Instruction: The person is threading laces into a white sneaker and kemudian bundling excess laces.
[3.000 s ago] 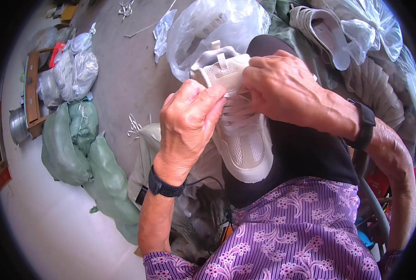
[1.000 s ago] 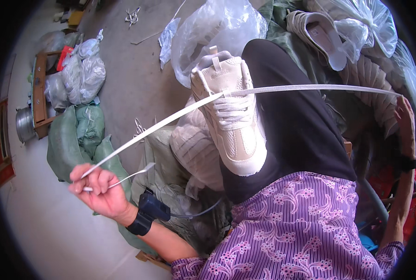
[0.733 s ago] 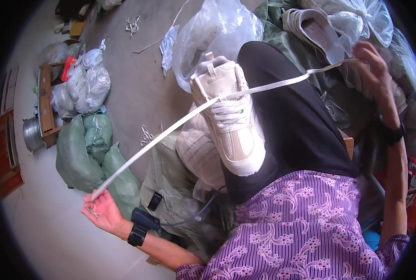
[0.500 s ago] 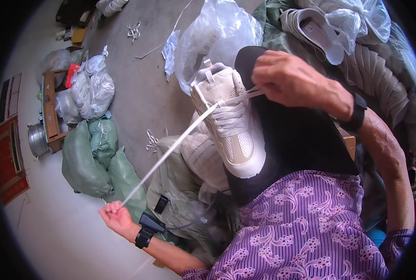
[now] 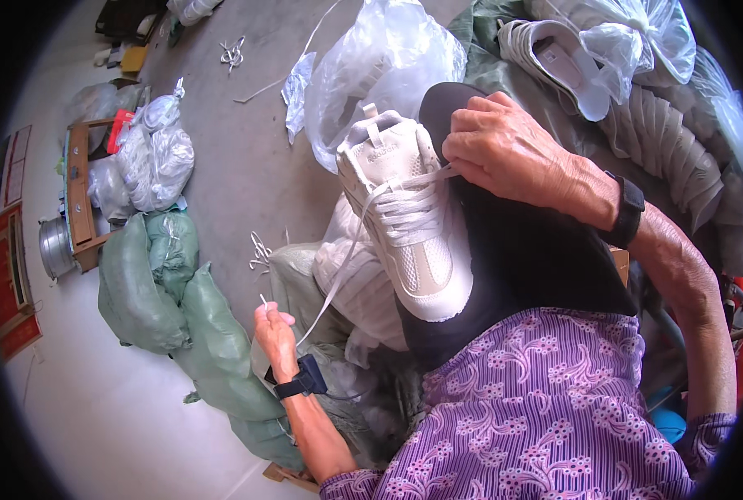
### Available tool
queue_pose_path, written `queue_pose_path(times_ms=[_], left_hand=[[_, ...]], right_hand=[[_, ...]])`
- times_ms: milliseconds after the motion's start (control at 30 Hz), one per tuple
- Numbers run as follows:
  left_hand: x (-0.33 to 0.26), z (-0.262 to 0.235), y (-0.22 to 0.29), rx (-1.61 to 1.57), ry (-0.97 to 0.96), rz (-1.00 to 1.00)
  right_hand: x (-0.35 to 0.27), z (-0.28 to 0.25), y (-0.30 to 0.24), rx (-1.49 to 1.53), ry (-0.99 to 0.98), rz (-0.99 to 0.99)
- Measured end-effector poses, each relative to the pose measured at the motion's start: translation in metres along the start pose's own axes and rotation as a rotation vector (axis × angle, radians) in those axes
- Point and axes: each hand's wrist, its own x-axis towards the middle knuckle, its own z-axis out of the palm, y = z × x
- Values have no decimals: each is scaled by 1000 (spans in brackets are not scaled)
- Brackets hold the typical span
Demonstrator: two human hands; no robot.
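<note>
A white and beige high-top sneaker rests on my black-clad lap, toe toward me. Its flat white shoelace crosses the lower eyelets and comes out on both sides. My right hand is closed beside the collar and pinches one lace end, which runs short and taut from the shoe. Lower left, away from the shoe, my left hand pinches the other end, its tip poking up past the fingers. This left length hangs in a slack curve between shoe and hand.
Clear plastic bags lie beyond the shoe. At the right are stacked white shoes and more bagged ones. Green sacks line the left wall near a wooden drawer-like box. Loose laces lie on the grey floor.
My left hand has come in from the far left, rightward and up, and its lace has gone from taut to slack. My right hand keeps its pinch, nearly in place.
</note>
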Motion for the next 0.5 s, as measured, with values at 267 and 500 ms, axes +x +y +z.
queue_pose_path(times_ms=[267, 500], left_hand=[[-29, 15, 80, -480, -231, -87], [-31, 35, 131, -564, -360, 116]], right_hand=[[2, 5, -4, -3, 34, 50], [2, 3, -2, -4, -29, 8]])
